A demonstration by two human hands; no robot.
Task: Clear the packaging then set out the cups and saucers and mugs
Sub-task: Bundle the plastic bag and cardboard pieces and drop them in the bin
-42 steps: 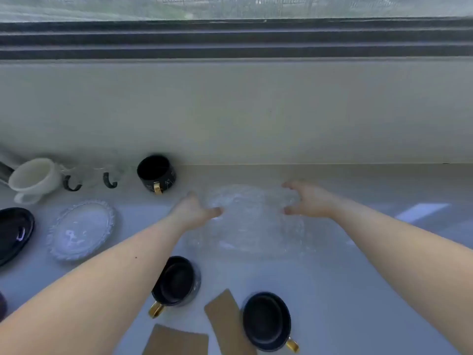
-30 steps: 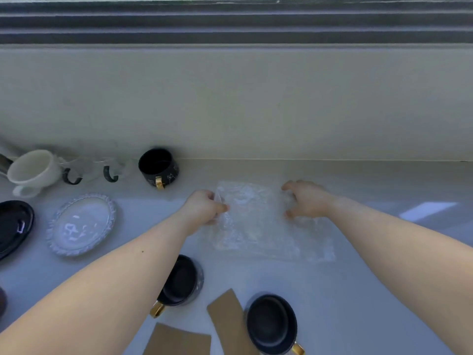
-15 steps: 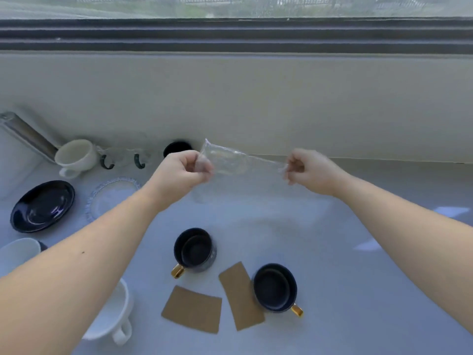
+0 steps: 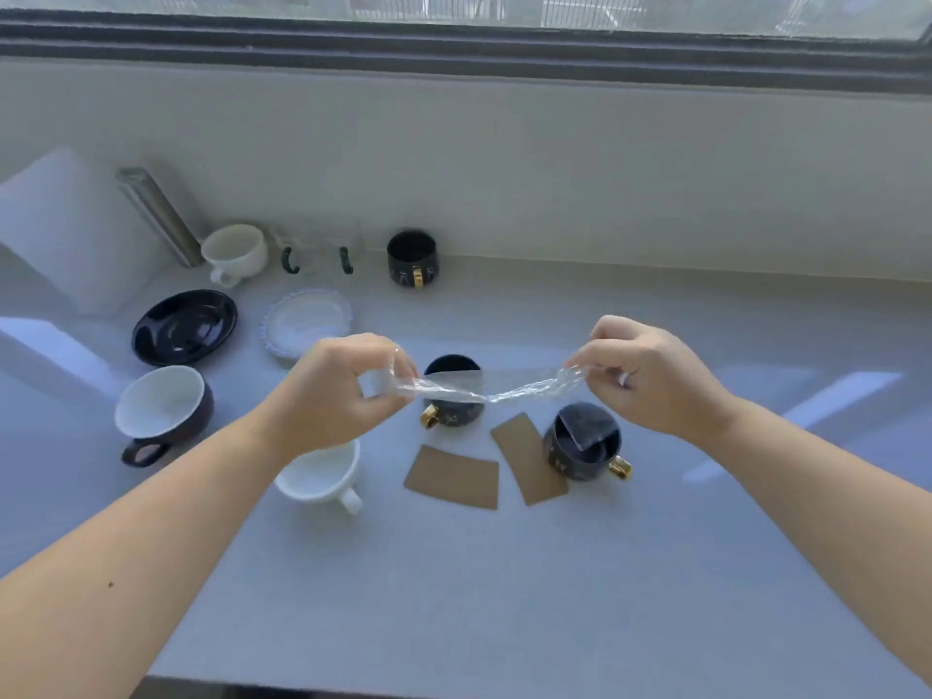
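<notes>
1. Fingers of the left hand are curled shut, pinching one end of the clear plastic wrap; fingers of the right hand are pinched closed on the other end.
2. Wrap runs between the two hands as a twisted, crumpled strip, held in the air above the counter, touching nothing below it.
3. Left hand: fisted, knuckles up, forearm coming in from the lower left. Right hand: knuckles up and tilted outward, forearm coming in from the lower right. Both at about the same height, well apart.
4. Seen under the strip: a dark mug with gold handle, upright on the counter. A second dark gold-handled mug sits below the right hand.
5. Two brown card pieces lie flat between and in front of those mugs.
6. White cup sits partly hidden under the left wrist; white-lined dark cup to its left.
7. Further back: black saucer, pale saucer, cream cup, a third dark mug by the wall.
</notes>
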